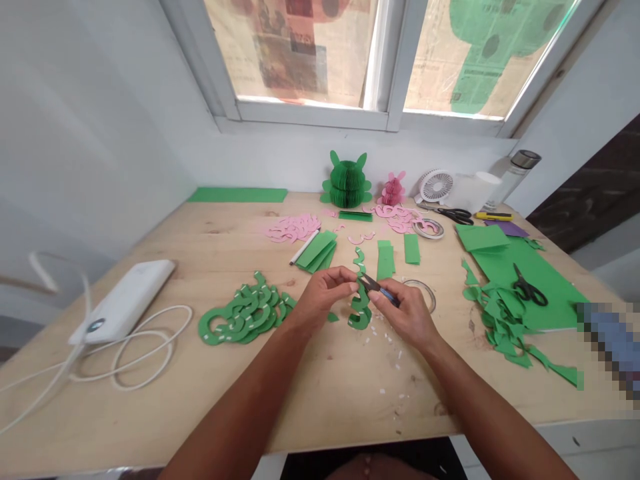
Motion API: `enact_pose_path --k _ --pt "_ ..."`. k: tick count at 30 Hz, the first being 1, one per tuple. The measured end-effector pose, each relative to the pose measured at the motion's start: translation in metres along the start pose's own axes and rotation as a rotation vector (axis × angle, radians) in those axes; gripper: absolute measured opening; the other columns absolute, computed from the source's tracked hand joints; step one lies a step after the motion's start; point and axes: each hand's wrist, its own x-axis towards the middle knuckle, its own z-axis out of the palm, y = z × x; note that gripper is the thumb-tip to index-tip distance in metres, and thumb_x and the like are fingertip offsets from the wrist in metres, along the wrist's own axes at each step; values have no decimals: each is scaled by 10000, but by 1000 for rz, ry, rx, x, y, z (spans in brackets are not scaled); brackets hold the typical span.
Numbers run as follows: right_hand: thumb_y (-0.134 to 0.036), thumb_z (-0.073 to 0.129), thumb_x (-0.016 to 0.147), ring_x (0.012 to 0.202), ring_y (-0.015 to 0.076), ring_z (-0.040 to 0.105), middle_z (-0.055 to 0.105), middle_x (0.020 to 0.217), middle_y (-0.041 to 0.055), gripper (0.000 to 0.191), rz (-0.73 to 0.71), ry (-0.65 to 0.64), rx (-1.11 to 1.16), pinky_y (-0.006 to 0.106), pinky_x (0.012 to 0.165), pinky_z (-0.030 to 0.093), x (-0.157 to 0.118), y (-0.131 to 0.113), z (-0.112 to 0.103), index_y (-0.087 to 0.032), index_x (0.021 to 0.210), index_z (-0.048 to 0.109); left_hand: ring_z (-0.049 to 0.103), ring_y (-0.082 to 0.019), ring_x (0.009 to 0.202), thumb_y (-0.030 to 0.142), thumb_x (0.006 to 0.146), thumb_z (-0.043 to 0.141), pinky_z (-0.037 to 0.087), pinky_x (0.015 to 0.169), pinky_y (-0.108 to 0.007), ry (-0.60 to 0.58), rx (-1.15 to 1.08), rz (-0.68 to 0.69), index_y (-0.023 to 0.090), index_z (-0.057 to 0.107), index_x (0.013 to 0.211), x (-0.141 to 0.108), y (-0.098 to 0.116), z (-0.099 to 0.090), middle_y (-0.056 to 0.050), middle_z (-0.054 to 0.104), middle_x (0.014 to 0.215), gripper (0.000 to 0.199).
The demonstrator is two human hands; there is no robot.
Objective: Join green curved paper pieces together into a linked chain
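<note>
My left hand (325,297) pinches a curling green paper strip (359,308) above the worktop (320,407), while my right hand (406,313) clenches small blue-handled snips (384,294), their tips at the strip's edge. White paper scraps (386,339) lie just below the strip. Left of the strip sits a heap of green C-shaped paper cutouts (245,315) with white tabs, and farther left, a white power bank (123,300) with a looped white cable (145,347). Right of the strip, a ring of clear tape (420,295) lies near my right hand; farther right, green offcuts (500,320) spill beside a green paper sheet (543,287) bearing black-handled scissors (529,290). Beyond the strip are green paper rectangles (315,250) and pink paper cutouts (293,228). Farthest away, below the window (310,110), stand 2 honeycomb paper figures, a green one (347,180) and a pink one (393,190).
</note>
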Motion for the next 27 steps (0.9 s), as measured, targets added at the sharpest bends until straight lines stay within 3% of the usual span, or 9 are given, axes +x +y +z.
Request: enact_pose_path --k 16,22,27 --pt "-423 467 837 523 98 444 514 572 -22 330 -45 -32 -44 212 482 308 -1 0 1 -158 749 641 531 -118 585 243 611 725 412 578 -240 4 10 -22 151 611 674 -2 2 -1 -6 613 634 160" --pt "-449 478 825 489 99 412 436 515 -37 337 18 90 -101 208 462 294 2 5 -2 -169 715 628 547 -129 599 242 612 730 428 594 -253 18 -1 -6 148 623 686 -1 0 0 -11 613 627 161" --pt "-485 493 800 491 120 445 484 507 -28 343 103 211 -325 218 479 289 11 17 -23 -180 766 645 554 -119 612 230 615 733 422 651 -258 79 -8 29 162 654 697 2 -2 -1 -1 633 644 132"
